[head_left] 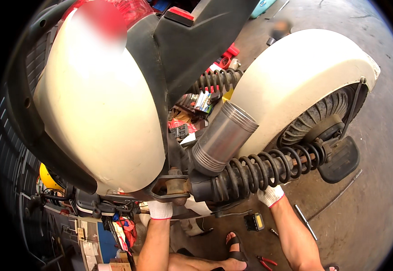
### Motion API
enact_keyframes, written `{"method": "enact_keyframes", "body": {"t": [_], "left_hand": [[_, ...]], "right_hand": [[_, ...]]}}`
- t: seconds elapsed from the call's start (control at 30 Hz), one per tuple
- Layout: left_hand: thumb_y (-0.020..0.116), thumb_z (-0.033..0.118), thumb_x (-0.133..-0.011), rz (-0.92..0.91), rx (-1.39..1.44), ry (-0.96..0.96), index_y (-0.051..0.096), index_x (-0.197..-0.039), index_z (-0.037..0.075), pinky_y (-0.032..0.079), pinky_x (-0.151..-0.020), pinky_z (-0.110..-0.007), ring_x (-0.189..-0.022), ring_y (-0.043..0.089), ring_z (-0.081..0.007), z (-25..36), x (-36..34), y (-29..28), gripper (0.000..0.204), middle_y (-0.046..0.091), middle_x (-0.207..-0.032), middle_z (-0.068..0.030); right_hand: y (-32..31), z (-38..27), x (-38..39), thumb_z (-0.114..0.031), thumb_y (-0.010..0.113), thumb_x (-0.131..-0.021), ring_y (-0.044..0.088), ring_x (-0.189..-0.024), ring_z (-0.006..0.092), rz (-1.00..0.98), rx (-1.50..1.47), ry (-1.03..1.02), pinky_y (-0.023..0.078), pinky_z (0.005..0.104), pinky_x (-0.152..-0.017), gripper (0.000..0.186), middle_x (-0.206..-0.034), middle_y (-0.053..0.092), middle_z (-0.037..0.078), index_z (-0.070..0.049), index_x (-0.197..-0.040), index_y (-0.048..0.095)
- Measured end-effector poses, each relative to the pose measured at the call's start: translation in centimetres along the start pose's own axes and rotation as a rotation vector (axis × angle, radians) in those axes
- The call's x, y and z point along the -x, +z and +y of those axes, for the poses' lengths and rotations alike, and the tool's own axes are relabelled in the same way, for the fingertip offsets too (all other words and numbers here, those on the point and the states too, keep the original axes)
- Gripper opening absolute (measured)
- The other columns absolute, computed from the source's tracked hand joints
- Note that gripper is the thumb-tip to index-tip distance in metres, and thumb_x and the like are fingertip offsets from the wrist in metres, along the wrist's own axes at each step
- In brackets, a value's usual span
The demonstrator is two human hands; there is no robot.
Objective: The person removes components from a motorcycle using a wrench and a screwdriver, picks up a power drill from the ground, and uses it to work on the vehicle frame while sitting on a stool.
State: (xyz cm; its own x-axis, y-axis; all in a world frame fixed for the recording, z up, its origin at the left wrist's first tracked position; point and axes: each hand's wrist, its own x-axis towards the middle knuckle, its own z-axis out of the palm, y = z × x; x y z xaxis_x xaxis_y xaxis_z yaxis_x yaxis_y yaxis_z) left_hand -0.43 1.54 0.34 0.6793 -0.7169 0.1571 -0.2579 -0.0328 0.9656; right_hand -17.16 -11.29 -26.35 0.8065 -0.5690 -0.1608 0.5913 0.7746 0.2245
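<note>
Before me is the rear of a scooter, with a cream body panel (101,104) on the left and a cream mudguard (300,67) over the wheel (316,119) on the right. A shock absorber with a dark coil spring (269,169) runs between them, beside a silver metal cylinder (225,137) with ringed ends. My left hand (161,210), in a white glove, reaches under the rusty mounting bracket (176,186); its fingers are hidden. Also gloved, my right hand (271,195) is at the underside of the spring, and its fingers are hidden behind it.
On the concrete floor lie red-handled pliers (266,263), a metal rod (306,222) and a small black device with a yellow face (254,221). A second spring (217,81) shows farther back, by a jumble of parts. A yellow helmet-like thing (50,177) is at the left.
</note>
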Motion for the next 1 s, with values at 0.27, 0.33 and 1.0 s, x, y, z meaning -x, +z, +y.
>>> {"method": "enact_keyframes", "body": {"t": [0.27, 0.33, 1.0], "left_hand": [[0.049, 0.029, -0.099, 0.058, -0.077, 0.053, 0.05, -0.127, 0.007, 0.047, -0.094, -0.035, -0.106, 0.057, -0.0198, -0.3, -0.1, -1.5, 0.036, 0.058, -0.122, -0.0069], [0.049, 0.03, -0.099, 0.092, -0.067, -0.022, 0.048, -0.131, 0.006, 0.046, -0.095, -0.036, -0.109, 0.056, -0.0203, -0.2, 0.1, -0.5, 0.039, 0.056, -0.126, -0.0072], [0.067, 0.005, -0.081, -0.024, -0.365, 0.171, 0.058, -0.108, 0.002, 0.044, -0.066, -0.024, -0.074, 0.055, -0.0089, 2.1, 0.1, -0.6, 0.029, 0.062, -0.092, 0.0002]], "right_hand": [[-3.2, 1.4, -4.7, -0.035, 0.035, -0.102, 0.057, -0.111, 0.0226, -0.444, -0.013, -0.005, 0.049, 0.039, -0.098, 0.039, -0.122, 0.059, 0.011, -0.007, -0.12, 0.055], [-3.9, 1.3, -5.7, -0.035, 0.038, -0.1, 0.055, -0.114, 0.0242, -0.387, 0.12, -0.098, 0.046, 0.0403, -0.1, 0.039, -0.125, 0.057, 0.011, -0.008, -0.123, 0.055], [-6.6, 3.1, -8.6, -0.01, 0.061, -0.089, 0.061, -0.102, 0.0211, -0.127, 0.436, -0.447, 0.053, 0.0354, -0.089, 0.033, -0.121, 0.061, 0.008, -0.012, -0.122, 0.055]]}}
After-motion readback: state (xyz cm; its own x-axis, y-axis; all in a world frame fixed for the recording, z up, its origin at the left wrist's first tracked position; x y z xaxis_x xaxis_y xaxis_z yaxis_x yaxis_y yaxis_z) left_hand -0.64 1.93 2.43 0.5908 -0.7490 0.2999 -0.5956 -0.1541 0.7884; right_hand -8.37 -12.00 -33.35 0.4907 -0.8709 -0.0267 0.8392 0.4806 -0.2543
